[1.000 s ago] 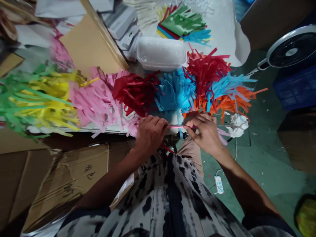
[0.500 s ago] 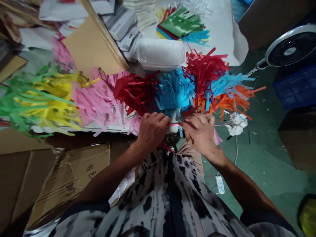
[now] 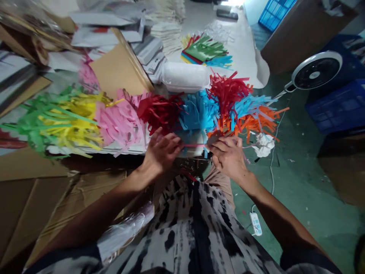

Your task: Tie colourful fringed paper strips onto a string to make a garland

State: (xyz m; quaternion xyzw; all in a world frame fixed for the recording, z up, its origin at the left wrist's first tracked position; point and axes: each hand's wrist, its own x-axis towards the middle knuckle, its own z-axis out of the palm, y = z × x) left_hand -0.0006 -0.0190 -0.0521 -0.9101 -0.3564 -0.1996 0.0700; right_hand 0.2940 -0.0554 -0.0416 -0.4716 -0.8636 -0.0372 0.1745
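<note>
A thin pink paper strip [image 3: 194, 145] runs taut and level between my two hands at the table's front edge. My left hand [image 3: 163, 152] is closed on its left end, fingers bent over it. On the other end, my right hand [image 3: 227, 155] is closed, with a bit of pink showing past its outer side. Just beyond the hands lie fringed paper tassels: a dark red tassel [image 3: 159, 113], a blue tassel [image 3: 198, 113] and an orange tassel [image 3: 259, 120]. What sits under my fingers is hidden.
Pink [image 3: 119, 118], yellow and green tassels line the table's left side. A clear plastic box [image 3: 186, 76] stands behind, near a stack of fringed sheets [image 3: 203, 49]. Rightward are a crumpled white wad [image 3: 264, 144] and a fan [image 3: 316, 74]. Cardboard [image 3: 85, 190] lies at lower left.
My left hand has moved left, away from the right, and a longer stretch of pink strip shows between them. The camera view has shifted, showing more of the table's far end.
</note>
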